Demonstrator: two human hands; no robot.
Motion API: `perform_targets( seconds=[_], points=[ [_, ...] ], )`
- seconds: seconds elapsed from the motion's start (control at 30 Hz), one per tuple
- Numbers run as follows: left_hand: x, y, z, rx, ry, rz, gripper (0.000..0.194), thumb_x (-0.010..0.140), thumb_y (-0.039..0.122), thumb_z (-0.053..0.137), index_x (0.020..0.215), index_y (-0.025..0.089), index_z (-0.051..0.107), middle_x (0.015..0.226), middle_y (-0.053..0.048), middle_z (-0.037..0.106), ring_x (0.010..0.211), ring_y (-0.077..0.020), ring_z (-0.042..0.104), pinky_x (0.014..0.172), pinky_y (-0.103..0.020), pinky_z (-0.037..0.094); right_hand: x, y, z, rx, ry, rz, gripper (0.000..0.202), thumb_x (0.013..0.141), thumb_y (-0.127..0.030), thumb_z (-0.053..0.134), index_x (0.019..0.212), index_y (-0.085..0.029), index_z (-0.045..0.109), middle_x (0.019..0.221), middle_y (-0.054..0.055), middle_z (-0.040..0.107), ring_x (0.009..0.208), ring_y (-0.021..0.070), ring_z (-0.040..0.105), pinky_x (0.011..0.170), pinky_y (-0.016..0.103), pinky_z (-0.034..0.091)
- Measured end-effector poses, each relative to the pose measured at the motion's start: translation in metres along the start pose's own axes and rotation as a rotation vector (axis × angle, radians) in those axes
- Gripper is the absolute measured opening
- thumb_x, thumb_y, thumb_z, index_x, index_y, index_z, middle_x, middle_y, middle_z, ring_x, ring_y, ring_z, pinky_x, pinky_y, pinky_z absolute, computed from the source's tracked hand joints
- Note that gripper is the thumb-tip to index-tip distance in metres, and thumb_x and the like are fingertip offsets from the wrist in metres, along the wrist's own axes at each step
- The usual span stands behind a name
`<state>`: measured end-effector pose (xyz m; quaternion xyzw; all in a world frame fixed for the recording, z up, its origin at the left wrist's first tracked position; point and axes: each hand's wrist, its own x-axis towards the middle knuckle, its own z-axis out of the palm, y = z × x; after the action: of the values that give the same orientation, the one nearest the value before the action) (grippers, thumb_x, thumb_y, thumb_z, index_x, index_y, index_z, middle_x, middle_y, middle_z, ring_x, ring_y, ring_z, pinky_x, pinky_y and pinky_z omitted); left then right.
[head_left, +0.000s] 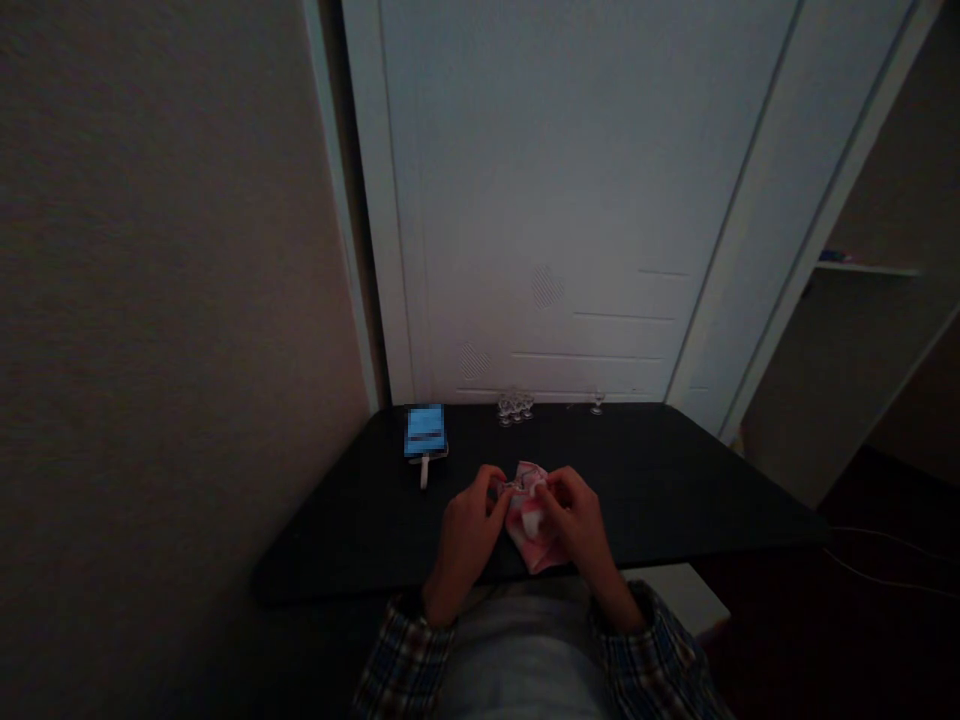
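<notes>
A pink and white cloth (534,545) hangs between my hands at the front edge of the dark table. My left hand (472,520) is closed, its thumb and fingers pinched near the cloth's upper left; a small clear glass-like piece seems to be at those fingertips, too dim to make out well. On the other side, my right hand (577,515) pinches the cloth's upper right part. Several small clear glasses (515,407) stand in a cluster at the back of the table, and a single clear glass (597,403) is farther right.
On the left of the dark table (360,540) is a device with a lit blue screen (425,430), on a stand with a white handle. A white panelled door (540,200) rises behind the table. Something white (679,595) lies below the front edge at right.
</notes>
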<state>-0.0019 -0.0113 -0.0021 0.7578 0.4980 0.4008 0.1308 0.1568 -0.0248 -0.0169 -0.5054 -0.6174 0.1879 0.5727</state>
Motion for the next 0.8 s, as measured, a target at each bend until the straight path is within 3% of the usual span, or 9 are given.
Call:
perform_targets(
  seconds=[0.33,0.8],
  points=[
    [0.0005,-0.0017,0.0005,-0.036,-0.028,0.013,0.024,0.087,0.041,0.039,0.098,0.023,0.05,0.075,0.001,0.062,0.064,-0.0141,0.06,0.057,-0.023,0.04,-0.0039,0.0073,-0.0031,-0.05,-0.057,-0.028,0.012,0.082,-0.028,0.052,0.085,-0.018,0.059,0.073,-0.001,0.055,0.06,0.011,0.047,0.055,0.022,0.037],
    [-0.0001,0.004,-0.0018,-0.081,-0.115,0.063,0.028,0.087,0.042,0.038,0.095,0.02,0.054,0.062,0.003,0.054,0.057,-0.0125,0.053,0.055,-0.022,0.035,-0.0062,0.0075,-0.0062,0.018,-0.088,-0.036,0.017,0.084,-0.031,0.051,0.088,-0.019,0.062,0.081,0.002,0.061,0.07,0.0142,0.055,0.063,0.023,0.041]
  ],
)
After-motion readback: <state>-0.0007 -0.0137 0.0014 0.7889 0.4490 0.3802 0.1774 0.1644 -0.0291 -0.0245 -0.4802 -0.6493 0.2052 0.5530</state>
